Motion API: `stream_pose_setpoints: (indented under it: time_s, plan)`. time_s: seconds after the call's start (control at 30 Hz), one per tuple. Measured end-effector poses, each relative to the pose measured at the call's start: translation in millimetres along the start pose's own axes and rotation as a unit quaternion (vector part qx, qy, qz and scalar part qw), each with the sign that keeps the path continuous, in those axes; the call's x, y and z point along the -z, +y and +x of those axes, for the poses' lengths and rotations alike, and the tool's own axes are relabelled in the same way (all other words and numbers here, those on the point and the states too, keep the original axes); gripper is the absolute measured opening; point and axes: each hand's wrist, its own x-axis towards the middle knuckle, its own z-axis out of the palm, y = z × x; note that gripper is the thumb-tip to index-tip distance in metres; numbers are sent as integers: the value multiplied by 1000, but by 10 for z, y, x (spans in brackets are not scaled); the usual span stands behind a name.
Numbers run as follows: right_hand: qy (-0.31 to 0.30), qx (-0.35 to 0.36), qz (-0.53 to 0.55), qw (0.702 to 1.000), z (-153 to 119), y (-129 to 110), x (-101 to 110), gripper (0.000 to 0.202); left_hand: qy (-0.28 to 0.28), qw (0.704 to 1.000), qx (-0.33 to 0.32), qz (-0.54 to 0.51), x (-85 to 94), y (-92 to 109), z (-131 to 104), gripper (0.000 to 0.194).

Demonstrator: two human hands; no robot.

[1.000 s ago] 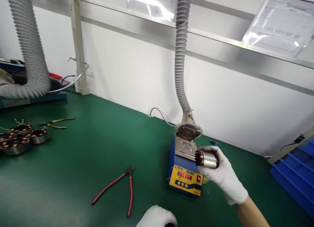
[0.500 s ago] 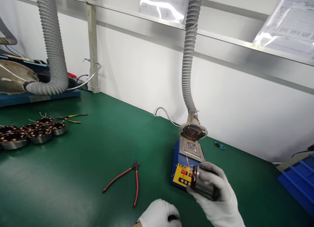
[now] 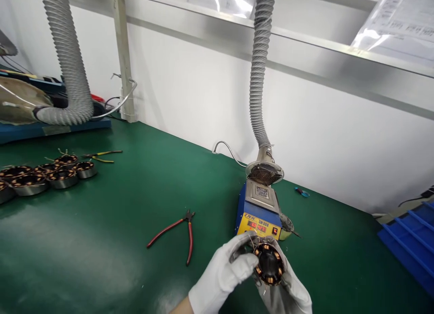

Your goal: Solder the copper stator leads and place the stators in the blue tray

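A motor stator, a steel ring lined with copper windings, is held between my two white-gloved hands, its open face turned toward me. Thin wires stick up from its upper left edge. My left hand pinches that edge by the wires, with the thumb on the near face. My right hand wraps the ring from the right and below; part of its fingers is hidden. Just beyond the hands stands a blue heating unit with a yellow panel and red digits. Red-handled cutting pliers lie spread on the green table to the left.
Several more stators are grouped at the left, near yellow-handled pliers. A grey duct ends in a round hood over the unit. A small blue tool lies behind, and blue bins stand at right.
The stator has come down and toward me in my right hand, turning its winding face toward me. My left hand has risen to the right and taken hold of its edge. The view has shifted slightly.
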Motion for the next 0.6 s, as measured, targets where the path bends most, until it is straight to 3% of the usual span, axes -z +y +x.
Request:
stream_pose_setpoints:
  time_s: [0.13, 0.3, 0.37, 0.47, 0.53, 0.6]
  plan:
    - [-13, 2, -15, 1000, -23, 59, -31, 50, 30, 999, 23, -21, -187, 146, -29, 41]
    - [6, 7, -15, 1000, -28, 206, -3, 58, 145, 986, 59, -50, -185, 48, 17, 33]
    - [14, 0, -3, 1000, -52, 254, 6, 61, 205, 977, 25, -61, -106, 52, 45, 33]
    - [24, -11, 13, 1000, -111, 268, -20, 59, 295, 946, -86, -105, 44, 132, 58, 34]
    - [33, -15, 27, 999, -146, 249, -57, 55, 303, 936, -110, -141, 103, 172, 30, 36]
    - [39, -16, 35, 998, -165, 236, -91, 53, 242, 959, -52, -142, 96, 156, -25, 43]
